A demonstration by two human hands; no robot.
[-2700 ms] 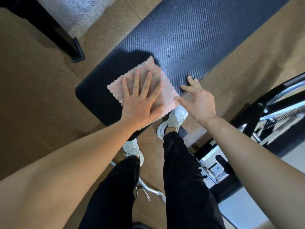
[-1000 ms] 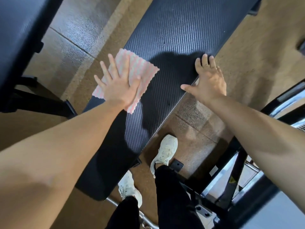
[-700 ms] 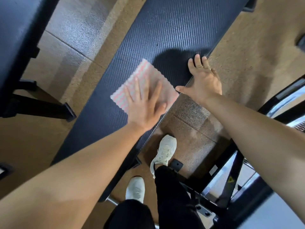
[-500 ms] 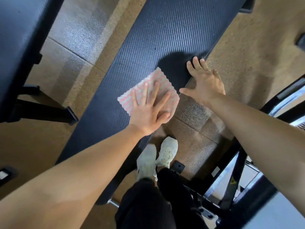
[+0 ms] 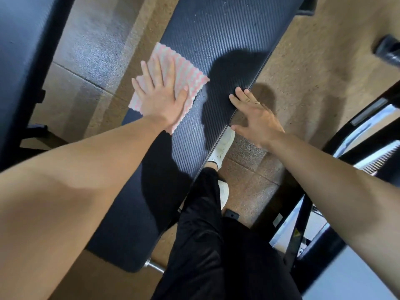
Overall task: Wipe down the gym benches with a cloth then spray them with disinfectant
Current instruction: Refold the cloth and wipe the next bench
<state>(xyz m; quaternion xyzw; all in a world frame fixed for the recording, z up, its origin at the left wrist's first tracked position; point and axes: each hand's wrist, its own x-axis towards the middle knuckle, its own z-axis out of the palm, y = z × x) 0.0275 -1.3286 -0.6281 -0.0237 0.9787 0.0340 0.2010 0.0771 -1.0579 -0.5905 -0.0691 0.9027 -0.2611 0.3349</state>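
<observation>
A long black padded gym bench runs diagonally from the lower left to the upper right. A pink and white striped cloth lies flat on its left edge. My left hand presses down on the cloth with straight, spread fingers. My right hand is open at the bench's right edge, its fingertips touching the pad. No spray bottle is in view.
A second black bench and its frame stand at the left. Black and chrome gym equipment fills the right side. My legs in black trousers and a white shoe stand close to the bench's right edge. The floor is brown speckled rubber.
My left hand has slid the cloth from the bench's right edge across to its left edge. My right hand has shifted slightly along the right edge, and my feet have stepped forward.
</observation>
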